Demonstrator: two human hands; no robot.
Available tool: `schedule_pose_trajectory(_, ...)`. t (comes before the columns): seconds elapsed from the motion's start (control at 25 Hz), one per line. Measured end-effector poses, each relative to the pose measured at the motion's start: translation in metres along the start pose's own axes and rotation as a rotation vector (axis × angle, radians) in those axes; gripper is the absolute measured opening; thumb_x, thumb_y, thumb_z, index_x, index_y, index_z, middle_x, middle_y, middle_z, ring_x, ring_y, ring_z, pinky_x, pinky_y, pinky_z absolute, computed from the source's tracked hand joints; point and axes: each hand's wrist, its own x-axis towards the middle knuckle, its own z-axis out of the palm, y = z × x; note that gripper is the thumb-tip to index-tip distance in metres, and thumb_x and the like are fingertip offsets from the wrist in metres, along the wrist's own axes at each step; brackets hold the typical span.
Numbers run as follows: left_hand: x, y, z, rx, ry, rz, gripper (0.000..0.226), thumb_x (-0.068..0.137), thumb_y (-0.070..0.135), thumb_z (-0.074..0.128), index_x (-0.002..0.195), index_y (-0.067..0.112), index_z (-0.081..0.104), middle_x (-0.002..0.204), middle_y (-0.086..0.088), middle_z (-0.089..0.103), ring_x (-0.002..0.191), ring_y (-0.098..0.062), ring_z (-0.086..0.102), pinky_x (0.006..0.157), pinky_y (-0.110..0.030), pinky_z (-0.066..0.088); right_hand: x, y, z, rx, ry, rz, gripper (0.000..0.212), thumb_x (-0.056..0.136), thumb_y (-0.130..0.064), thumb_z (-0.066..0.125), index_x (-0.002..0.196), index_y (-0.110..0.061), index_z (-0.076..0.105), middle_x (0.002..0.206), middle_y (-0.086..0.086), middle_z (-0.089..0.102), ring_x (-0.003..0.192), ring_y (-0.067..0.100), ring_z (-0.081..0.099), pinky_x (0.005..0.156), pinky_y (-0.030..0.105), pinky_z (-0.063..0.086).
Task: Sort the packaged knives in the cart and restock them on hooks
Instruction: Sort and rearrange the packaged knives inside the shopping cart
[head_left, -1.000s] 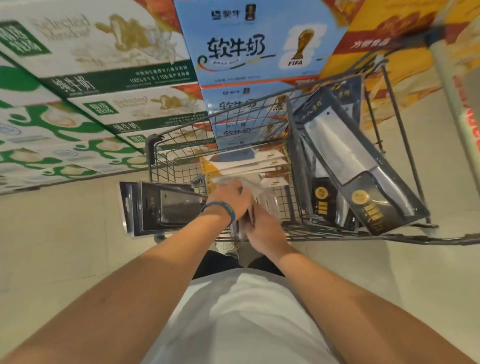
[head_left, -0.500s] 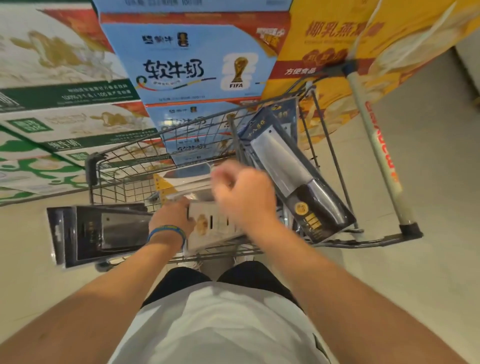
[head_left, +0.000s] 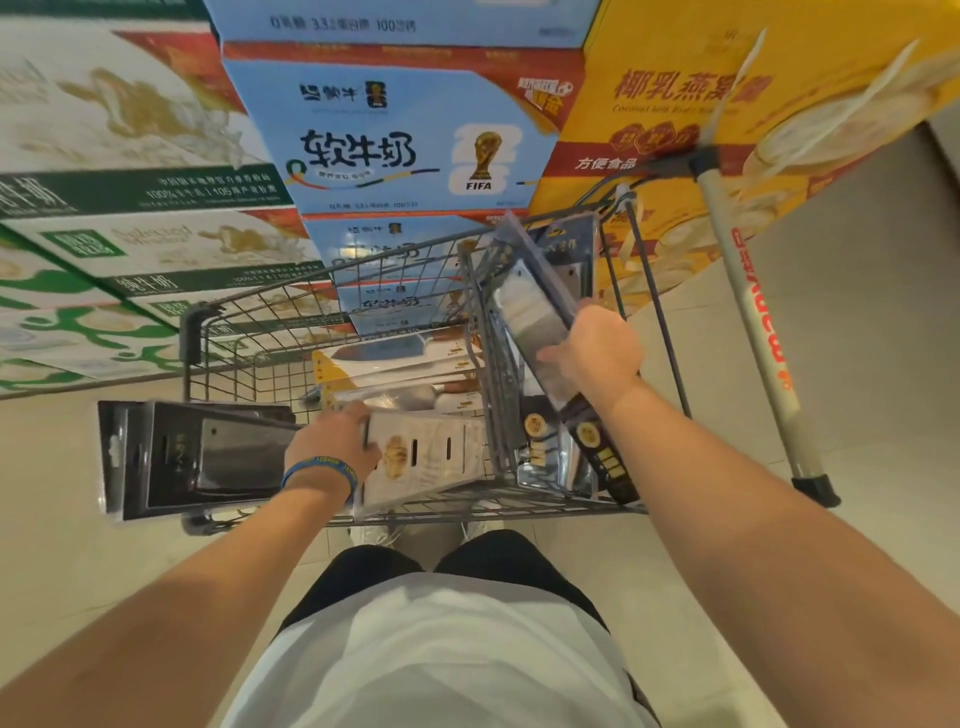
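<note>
A wire shopping cart stands in front of me with several packaged knives in it. My left hand, with a blue wristband, holds a white-backed knife pack at the cart's near edge. My right hand grips a dark cleaver pack that leans upright in the cart's right section. Beside it stands another dark pack. Yellow-and-white knife packs lie stacked in the middle. Dark knife packs stick out over the cart's left side.
Stacked milk cartons fill the space beyond the cart: green and white on the left, blue in the middle, yellow on the right. The cart's white handle bar runs down the right side. Pale tiled floor lies around.
My right hand left the white-backed pack and moved right onto the dark cleaver pack. My left hand kept hold of the white-backed pack. The view shifted.
</note>
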Motion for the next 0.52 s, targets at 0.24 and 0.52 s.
schedule_pose_trajectory(0.24, -0.002, -0.002, 0.000, -0.032, 0.000, 0.001, 0.033, 0.084, 0.035, 0.063, 0.116, 0.033, 0.054, 0.102, 0.000, 0.063, 0.085, -0.023, 0.063, 0.074, -0.038, 0.058, -0.039, -0.019, -0.067, 0.288, 0.087, -0.068, 0.029, 0.096, -0.048, 0.061, 0.104, -0.020, 0.064, 0.095, -0.001, 0.065, 0.086, 0.023, 0.063, 0.071, 0.037, 0.054)
schedule_pose_trajectory(0.52, -0.006, -0.003, -0.004, -0.018, -0.012, 0.035, 0.041, 0.086, 0.035, 0.063, 0.125, 0.031, 0.053, 0.114, -0.002, 0.063, 0.095, -0.023, 0.063, 0.077, -0.035, 0.055, -0.077, -0.039, -0.191, 0.839, 0.608, -0.153, 0.022, 0.078, -0.039, 0.069, 0.067, -0.022, 0.062, 0.061, -0.015, 0.065, 0.061, -0.003, 0.061, 0.054, 0.016, 0.046)
